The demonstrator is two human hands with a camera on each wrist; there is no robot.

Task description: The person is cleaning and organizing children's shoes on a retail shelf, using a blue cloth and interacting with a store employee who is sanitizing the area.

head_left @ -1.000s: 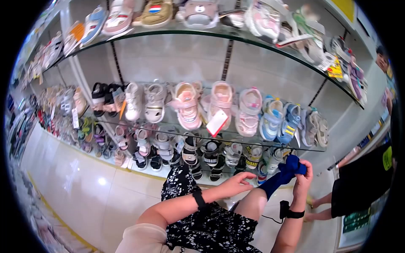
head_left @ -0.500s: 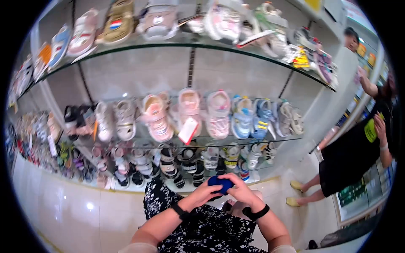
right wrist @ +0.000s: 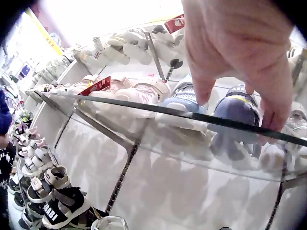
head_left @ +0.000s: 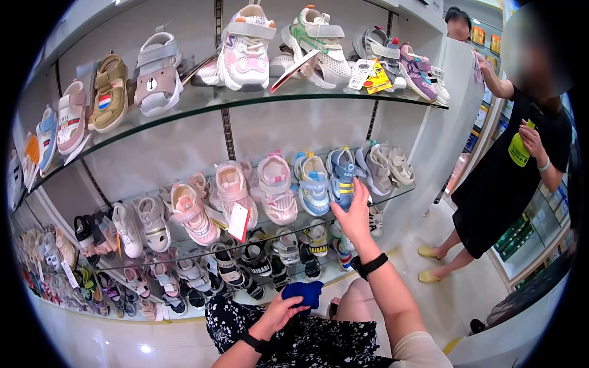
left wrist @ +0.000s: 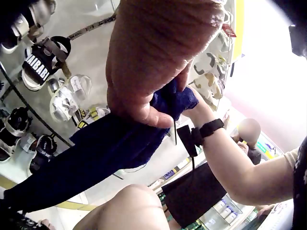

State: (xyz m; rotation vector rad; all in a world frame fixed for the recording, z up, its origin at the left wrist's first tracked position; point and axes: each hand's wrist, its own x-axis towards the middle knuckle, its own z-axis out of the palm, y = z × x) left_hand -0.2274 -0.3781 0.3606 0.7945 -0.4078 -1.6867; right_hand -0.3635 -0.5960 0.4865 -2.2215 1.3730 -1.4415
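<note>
Bunched dark blue cloth is held in my left hand, low over the patterned skirt. In the left wrist view, my left hand pinches the blue cloth, which stretches out long there. My right hand reaches up to a blue shoe with yellow stripes on the middle glass shelf. The right wrist view has my right hand over that shoe, thumb and fingers spread on either side. Whether they touch it, I cannot tell.
Light blue and grey shoes flank the striped one. More shoes fill the upper glass shelf and lower rows. A person in black stands at the right; another is behind the shelf end.
My hands have parted: the right moved from the cloth up to the shelf, while the left kept the cloth. The head view has shifted right, and the shelf appears closer.
</note>
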